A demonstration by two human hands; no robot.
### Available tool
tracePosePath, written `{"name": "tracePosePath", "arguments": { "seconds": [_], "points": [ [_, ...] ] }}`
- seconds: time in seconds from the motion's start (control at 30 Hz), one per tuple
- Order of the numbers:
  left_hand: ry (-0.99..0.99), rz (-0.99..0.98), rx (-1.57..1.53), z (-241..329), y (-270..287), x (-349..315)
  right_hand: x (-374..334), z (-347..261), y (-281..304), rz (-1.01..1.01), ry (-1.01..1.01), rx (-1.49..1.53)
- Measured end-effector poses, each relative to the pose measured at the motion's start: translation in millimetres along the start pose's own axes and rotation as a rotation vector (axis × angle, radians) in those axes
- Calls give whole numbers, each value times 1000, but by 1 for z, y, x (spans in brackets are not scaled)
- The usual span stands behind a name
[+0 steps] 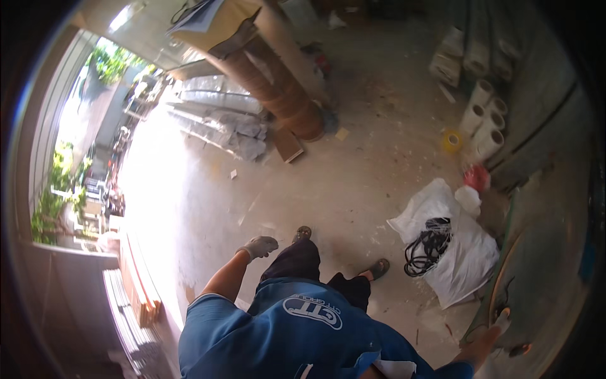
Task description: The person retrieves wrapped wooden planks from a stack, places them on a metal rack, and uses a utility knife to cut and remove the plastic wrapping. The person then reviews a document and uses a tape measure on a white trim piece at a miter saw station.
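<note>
My left hand, in a grey work glove with a darker finger area, hangs in front of my left thigh. Its fingers curl together, and nothing shows in them. Far out to the right, my right hand reaches beside the edge of a large dark green panel. Pale fingertips show there, but blur and shadow hide how they bend and whether they touch the panel. Near that hand are a thin dark cord and a small orange thing. Between my feet and the panel lies a white sack with a coiled black cable on it.
White rolls, a yellow tape roll and a red bundle sit at the right. Ahead stands a brown wrapped column beside plastic-wrapped lengths. Stacked boards line the left, by a bright opening.
</note>
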State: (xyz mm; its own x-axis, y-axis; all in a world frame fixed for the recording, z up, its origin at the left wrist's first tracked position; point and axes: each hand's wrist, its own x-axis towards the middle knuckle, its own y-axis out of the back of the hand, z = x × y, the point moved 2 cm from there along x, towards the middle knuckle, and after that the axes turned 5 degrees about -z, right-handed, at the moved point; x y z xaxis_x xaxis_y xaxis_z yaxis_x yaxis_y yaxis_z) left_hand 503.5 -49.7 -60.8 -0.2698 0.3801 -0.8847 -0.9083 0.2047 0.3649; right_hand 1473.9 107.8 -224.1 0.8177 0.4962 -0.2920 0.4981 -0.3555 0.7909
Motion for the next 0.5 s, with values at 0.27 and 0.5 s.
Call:
{"name": "tracePosePath", "arguments": {
  "seconds": [0.27, 0.5],
  "points": [
    [74, 49, -208, -97, 18, 21, -91, -91, -35, 165, 421, -99],
    [103, 26, -551, -254, 66, 64, -388, -261, -292, -453, 869, -21]
  ]
}}
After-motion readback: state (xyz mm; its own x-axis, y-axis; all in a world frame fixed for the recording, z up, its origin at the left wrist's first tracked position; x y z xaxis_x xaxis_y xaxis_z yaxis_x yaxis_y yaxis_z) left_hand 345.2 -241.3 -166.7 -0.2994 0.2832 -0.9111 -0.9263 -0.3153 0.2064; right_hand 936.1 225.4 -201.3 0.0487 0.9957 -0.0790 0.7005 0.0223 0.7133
